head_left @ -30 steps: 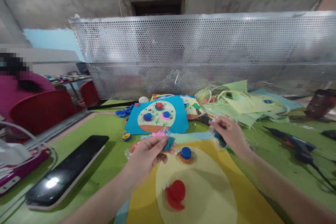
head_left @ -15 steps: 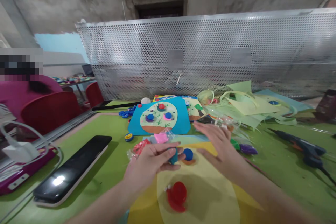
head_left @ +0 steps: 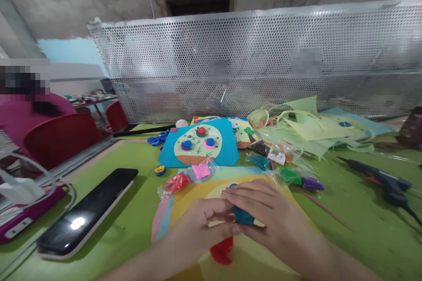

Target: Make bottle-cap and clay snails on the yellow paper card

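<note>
Above the yellow paper sheet (head_left: 191,204), my two hands meet around a dark teal lump of modelling clay (head_left: 243,216). My right hand (head_left: 268,206) curls over the lump, its thumb below and fingers above. Fingers and thumb of my left hand (head_left: 207,224) press at the lump's left side, partly hidden by the right fingers. Under the hands, a red clay snail-like shape (head_left: 222,251) lies on the paper, its upper part covered. A sliver of a blue clay piece (head_left: 233,185) shows just behind my right fingers.
Red (head_left: 178,182), pink (head_left: 201,170), green (head_left: 290,176) and purple clay packets (head_left: 312,183) lie around the sheet. Behind stands a blue picture card (head_left: 166,149). A glue gun (head_left: 379,180) is at right, a phone (head_left: 89,210) at left. A perforated metal screen (head_left: 263,61) borders the table.
My right hand has come in from the right and closed over the teal clay, which my left hand held alone before. Both hands now sit slightly lower, and the left has shifted right.
</note>
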The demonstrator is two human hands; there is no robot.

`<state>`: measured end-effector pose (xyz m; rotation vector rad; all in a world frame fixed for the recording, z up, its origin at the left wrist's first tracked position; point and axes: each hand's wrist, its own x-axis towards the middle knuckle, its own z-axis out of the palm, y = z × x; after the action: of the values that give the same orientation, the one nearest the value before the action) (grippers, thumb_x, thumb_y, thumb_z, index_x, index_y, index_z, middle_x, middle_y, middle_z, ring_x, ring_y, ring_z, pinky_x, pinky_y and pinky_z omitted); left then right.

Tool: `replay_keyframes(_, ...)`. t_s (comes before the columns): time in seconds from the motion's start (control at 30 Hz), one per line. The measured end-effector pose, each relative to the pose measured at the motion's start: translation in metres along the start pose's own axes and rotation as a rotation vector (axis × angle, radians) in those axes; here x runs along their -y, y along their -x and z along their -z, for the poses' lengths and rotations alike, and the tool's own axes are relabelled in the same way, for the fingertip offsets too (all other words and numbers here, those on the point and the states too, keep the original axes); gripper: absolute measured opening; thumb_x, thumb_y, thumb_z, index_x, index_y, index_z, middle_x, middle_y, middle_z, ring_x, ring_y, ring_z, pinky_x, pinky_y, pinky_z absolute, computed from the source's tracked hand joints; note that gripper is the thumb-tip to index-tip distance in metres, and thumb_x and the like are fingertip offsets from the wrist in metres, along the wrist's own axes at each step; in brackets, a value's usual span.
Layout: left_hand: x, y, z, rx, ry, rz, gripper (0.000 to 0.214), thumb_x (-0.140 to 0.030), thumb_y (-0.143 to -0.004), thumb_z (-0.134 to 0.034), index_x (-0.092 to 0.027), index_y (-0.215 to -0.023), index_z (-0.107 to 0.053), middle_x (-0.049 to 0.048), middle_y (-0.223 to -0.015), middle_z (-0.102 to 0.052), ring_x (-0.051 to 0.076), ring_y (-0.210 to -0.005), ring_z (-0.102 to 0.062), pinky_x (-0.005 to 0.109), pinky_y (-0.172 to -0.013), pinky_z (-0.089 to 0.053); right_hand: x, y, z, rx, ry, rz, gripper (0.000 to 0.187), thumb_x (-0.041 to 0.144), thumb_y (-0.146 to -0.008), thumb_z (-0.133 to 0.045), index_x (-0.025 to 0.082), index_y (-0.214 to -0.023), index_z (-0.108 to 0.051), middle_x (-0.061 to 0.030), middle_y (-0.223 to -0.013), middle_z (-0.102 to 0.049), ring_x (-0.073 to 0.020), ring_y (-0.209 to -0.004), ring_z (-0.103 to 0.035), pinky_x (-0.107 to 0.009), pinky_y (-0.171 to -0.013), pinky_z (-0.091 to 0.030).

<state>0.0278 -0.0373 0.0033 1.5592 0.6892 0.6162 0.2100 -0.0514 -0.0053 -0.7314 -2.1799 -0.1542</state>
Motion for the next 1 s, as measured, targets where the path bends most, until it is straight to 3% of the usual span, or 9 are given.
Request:
replay_keyframes(0.13, -0.002, 0.003, -0.003, -0.042, -0.138, -0.021, 0.022, -0.022, -0.08, -0.056, -0.015, -0.059, -0.057, -0.0067, -0.058, -0.037, 0.008, -0.057, -0.031, 0.017, -0.055, -0.029, 0.0, 0.0, 0.0, -0.021, 0.024, 0.036, 0.028, 0.032, -0.095, -0.042, 0.013, -0.107, -0.06, -0.0057, -0.096, -0.072, -0.0162, -0.089, -0.066, -0.03, -0.078, -0.051)
replay_keyframes(0.2, -0.001, 0.004, -0.006, -0.051, -0.149, 0.002, 0.025, -0.025, -0.08, -0.055, -0.015, -0.057, -0.056, -0.0065, -0.055, -0.037, 0.008, -0.055, -0.031, 0.017, -0.052, -0.028, 0.0, 0.0, 0.0, -0.01, 0.056, 0.063, 0.03, 0.031, -0.096, -0.041, 0.012, -0.104, -0.062, -0.0053, -0.094, -0.072, -0.0156, -0.087, -0.066, -0.03, -0.077, -0.052)
replay_keyframes(0.37, 0.007, 0.002, -0.012, -0.08, -0.043, 0.096, 0.029, -0.04, -0.08, -0.053, -0.017, -0.071, -0.068, -0.002, -0.056, -0.051, 0.013, -0.057, -0.049, 0.022, -0.056, -0.041, 0.001, -0.002, 0.001, 0.03, 0.161, 0.083, 0.035, 0.031, -0.097, -0.037, 0.01, -0.101, -0.064, -0.007, -0.095, -0.072, -0.0169, -0.085, -0.067, -0.03, -0.073, -0.053)
replay_keyframes(0.53, 0.006, -0.002, -0.007, -0.116, 0.093, 0.093, 0.018, -0.036, -0.075, -0.063, -0.024, -0.084, -0.073, -0.0001, -0.075, -0.069, 0.017, -0.072, -0.062, 0.026, -0.071, -0.046, 0.004, -0.005, 0.003, 0.052, 0.244, 0.071, 0.047, 0.044, -0.094, -0.038, 0.007, -0.104, -0.064, -0.0101, -0.101, -0.07, -0.0218, -0.084, -0.067, -0.035, -0.068, -0.056)
replay_keyframes(0.7, 0.001, -0.002, -0.002, -0.102, 0.174, 0.08, 0.021, -0.033, -0.07, -0.068, -0.026, -0.089, -0.074, 0.0004, -0.086, -0.073, 0.021, -0.09, -0.064, 0.029, -0.083, -0.046, 0.005, -0.005, 0.005, 0.022, 0.244, 0.103, 0.036, 0.029, -0.098, -0.033, 0.009, -0.101, -0.063, -0.0061, -0.098, -0.072, -0.0158, -0.081, -0.068, -0.028, -0.069, -0.057)
replay_keyframes(0.9, -0.001, -0.005, -0.006, -0.225, 0.045, 0.093, 0.018, -0.032, -0.063, -0.072, -0.022, -0.078, -0.074, 0.0018, -0.077, -0.073, 0.022, -0.079, -0.067, 0.029, -0.074, -0.05, 0.002, 0.006, -0.004, 0.051, 0.349, 0.15, 0.03, 0.012, -0.096, -0.034, 0.007, -0.106, -0.062, -0.0096, -0.107, -0.068, -0.0167, -0.09, -0.066, -0.027, -0.075, -0.056)
replay_keyframes(1.0, -0.007, -0.006, -0.006, -0.305, -0.061, 0.108, 0.008, -0.024, -0.063, -0.069, -0.023, -0.07, -0.074, -0.0011, -0.07, -0.072, 0.02, -0.074, -0.065, 0.025, -0.067, -0.049, 0.004, 0.008, -0.008, 0.003, 0.352, 0.145, 0.029, 0.009, -0.094, -0.036, 0.005, -0.103, -0.063, -0.0102, -0.099, -0.071, -0.0173, -0.085, -0.067, -0.027, -0.071, -0.057)
